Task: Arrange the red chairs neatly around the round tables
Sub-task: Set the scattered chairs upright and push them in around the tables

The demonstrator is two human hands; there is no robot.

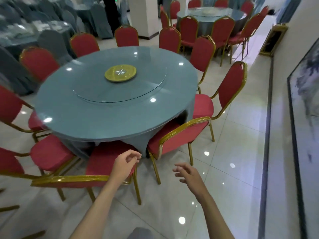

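One round grey-blue desk (112,116) is seen on a glossy tiled floor (233,152), ringed by gold-framed red chairs (231,87); a second desk (207,16), likewise ringed, is set beyond. The nearest chair (103,161) and a neighbouring chair (174,138) are turned seat-first towards the desk. Both hands are held apart and empty: the left hand (125,163) loosely curled above the nearest chair, the right hand (187,173) spread over the floor
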